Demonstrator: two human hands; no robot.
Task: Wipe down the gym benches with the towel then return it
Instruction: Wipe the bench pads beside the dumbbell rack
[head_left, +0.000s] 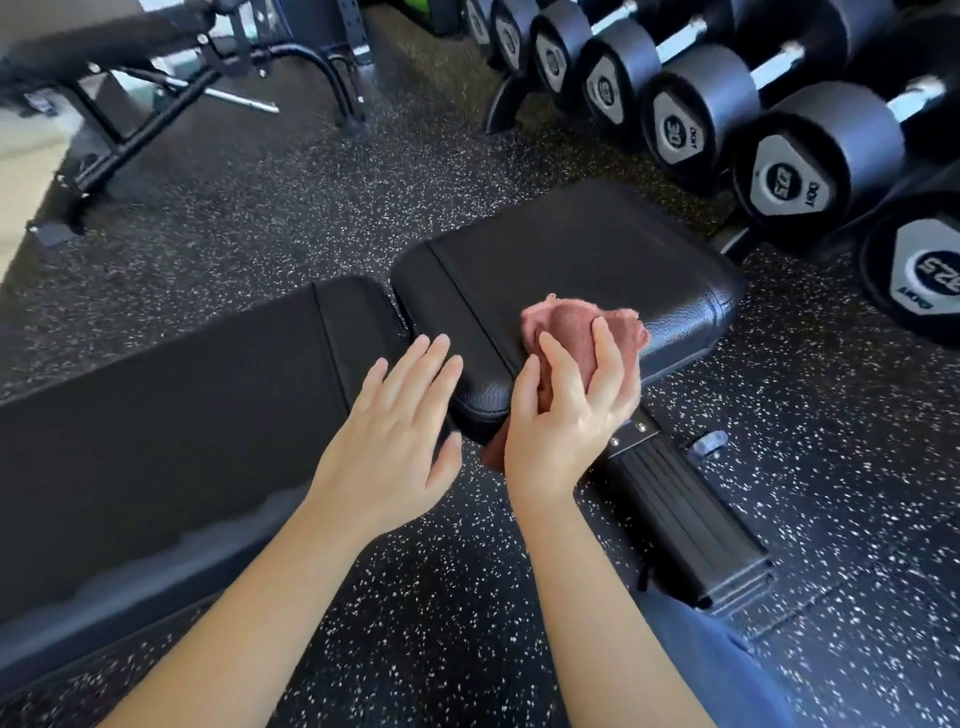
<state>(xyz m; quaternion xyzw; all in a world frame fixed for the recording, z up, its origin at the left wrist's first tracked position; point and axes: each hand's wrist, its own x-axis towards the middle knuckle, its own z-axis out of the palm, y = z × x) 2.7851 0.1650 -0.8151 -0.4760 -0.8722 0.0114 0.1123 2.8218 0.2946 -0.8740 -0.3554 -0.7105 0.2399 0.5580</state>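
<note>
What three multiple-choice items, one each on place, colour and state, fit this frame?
1. Where is the towel? A. against the seat pad B. on the floor C. on a dumbbell
2. Its colour? A. white B. reddish-pink C. green
3. The left hand is: A. gripping the towel B. open C. a fist
Answers: 1 A, the right hand holds it bunched at the pad's near edge; 2 B, the cloth shows reddish-pink; 3 B, its fingers are straight and hold nothing.
</note>
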